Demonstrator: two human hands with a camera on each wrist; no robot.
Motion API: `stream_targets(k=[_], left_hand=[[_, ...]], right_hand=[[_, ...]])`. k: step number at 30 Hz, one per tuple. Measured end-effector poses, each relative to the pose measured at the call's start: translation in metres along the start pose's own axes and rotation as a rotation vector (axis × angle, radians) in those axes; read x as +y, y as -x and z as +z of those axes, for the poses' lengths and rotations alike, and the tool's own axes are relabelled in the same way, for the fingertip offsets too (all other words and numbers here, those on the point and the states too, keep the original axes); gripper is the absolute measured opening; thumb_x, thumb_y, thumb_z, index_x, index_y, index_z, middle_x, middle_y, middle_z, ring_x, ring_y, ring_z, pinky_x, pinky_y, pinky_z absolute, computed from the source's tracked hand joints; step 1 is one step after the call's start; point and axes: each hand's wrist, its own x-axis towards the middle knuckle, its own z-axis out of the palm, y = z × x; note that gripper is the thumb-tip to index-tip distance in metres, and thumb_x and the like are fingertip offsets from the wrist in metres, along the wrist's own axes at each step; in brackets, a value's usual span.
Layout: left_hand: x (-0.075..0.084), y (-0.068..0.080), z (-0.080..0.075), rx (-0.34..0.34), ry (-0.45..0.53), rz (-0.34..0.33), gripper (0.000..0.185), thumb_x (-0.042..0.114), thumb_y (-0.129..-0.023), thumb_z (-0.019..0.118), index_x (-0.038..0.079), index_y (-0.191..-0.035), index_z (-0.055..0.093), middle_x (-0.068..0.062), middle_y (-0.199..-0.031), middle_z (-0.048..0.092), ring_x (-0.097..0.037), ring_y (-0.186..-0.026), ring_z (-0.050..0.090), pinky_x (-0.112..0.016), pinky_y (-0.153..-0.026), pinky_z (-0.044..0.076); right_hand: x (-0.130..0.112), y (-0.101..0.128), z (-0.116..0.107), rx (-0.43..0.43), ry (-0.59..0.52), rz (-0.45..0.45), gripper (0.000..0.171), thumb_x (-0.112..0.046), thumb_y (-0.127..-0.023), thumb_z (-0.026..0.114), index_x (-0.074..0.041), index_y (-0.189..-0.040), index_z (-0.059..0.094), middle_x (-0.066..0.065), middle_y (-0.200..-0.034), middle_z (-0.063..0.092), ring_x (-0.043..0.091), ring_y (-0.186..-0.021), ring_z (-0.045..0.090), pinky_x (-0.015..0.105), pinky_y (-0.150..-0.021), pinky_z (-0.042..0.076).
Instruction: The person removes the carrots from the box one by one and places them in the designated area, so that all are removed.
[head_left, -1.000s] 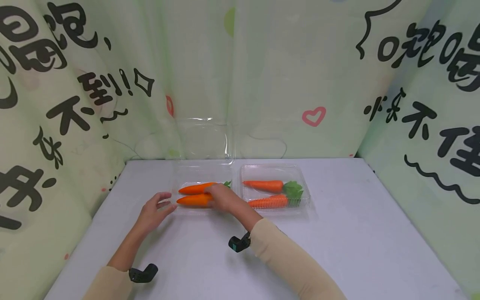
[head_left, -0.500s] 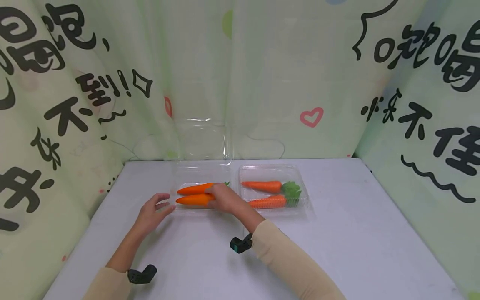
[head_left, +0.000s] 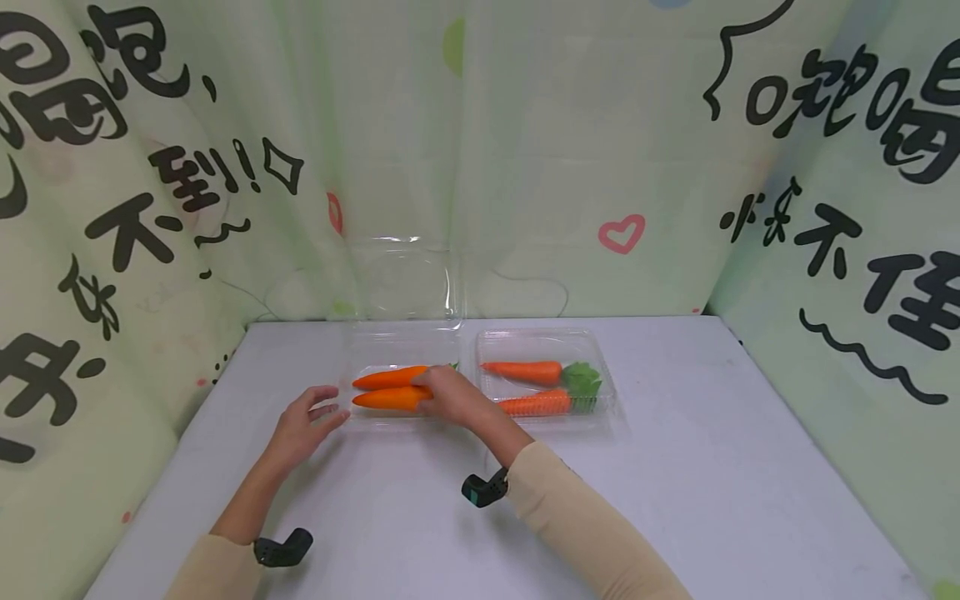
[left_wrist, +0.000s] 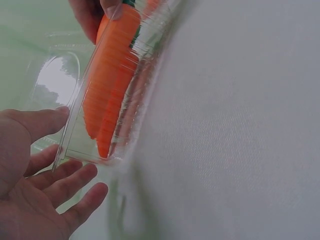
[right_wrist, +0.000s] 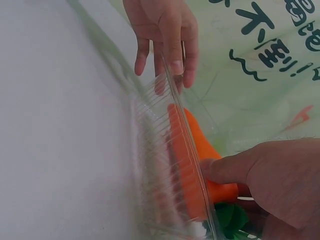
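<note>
In the head view a clear plastic box [head_left: 405, 337] lies on the left with its lid [head_left: 405, 283] raised behind it. Two orange carrots are in this box, the back carrot [head_left: 386, 378] beside the front carrot [head_left: 384, 398]. My right hand [head_left: 450, 395] grips the front carrot at its thick end, near the green leaves [right_wrist: 232, 217]. My left hand [head_left: 300, 427] is at the box's left end, fingers mostly straight; its thumb and fingers lie about the clear rim in the left wrist view. The right hand hides most of the leaves in the head view.
A second clear box [head_left: 555, 337] stands close on the right, holding two carrots with leaves, one carrot [head_left: 525, 372] behind another carrot [head_left: 536, 404]. The white table [head_left: 712, 483] ends at a printed curtain [head_left: 540, 167] behind and at the sides.
</note>
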Motion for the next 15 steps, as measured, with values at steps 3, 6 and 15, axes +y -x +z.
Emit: stream_targets(k=[3, 6, 15], left_hand=[[-0.0001, -0.0001, -0.0001, 0.0, -0.003, 0.0, 0.054, 0.033, -0.089, 0.057, 0.01, -0.133, 0.037, -0.015, -0.139, 0.04, -0.034, -0.126, 0.044, -0.045, -0.095, 0.046], [-0.0002, -0.0003, 0.0, -0.001, -0.007, -0.001, 0.054, 0.033, -0.089, 0.057, 0.01, -0.133, 0.037, -0.015, -0.139, 0.04, -0.034, -0.126, 0.044, -0.045, -0.095, 0.046], [0.0019, 0.0006, -0.0005, -0.004, 0.002, -0.012, 0.055, 0.034, -0.089, 0.057, 0.01, -0.134, 0.036, -0.015, -0.139, 0.039, -0.034, -0.126, 0.043, -0.045, -0.095, 0.046]], right_hand=[[-0.0002, 0.0013, -0.0003, 0.003, 0.001, 0.001, 0.038, -0.018, -0.083, 0.066, -0.009, -0.12, 0.061, 0.002, -0.106, 0.064, 0.014, -0.083, 0.051, 0.017, -0.076, 0.048], [-0.0003, 0.0024, -0.0011, 0.009, 0.002, -0.002, 0.038, -0.018, -0.083, 0.066, -0.009, -0.12, 0.061, 0.002, -0.107, 0.064, 0.014, -0.082, 0.052, 0.018, -0.077, 0.049], [-0.0012, 0.0051, -0.0033, 0.018, -0.032, -0.009, 0.037, -0.016, -0.084, 0.066, -0.008, -0.119, 0.061, 0.003, -0.106, 0.065, 0.013, -0.081, 0.051, 0.017, -0.075, 0.048]])
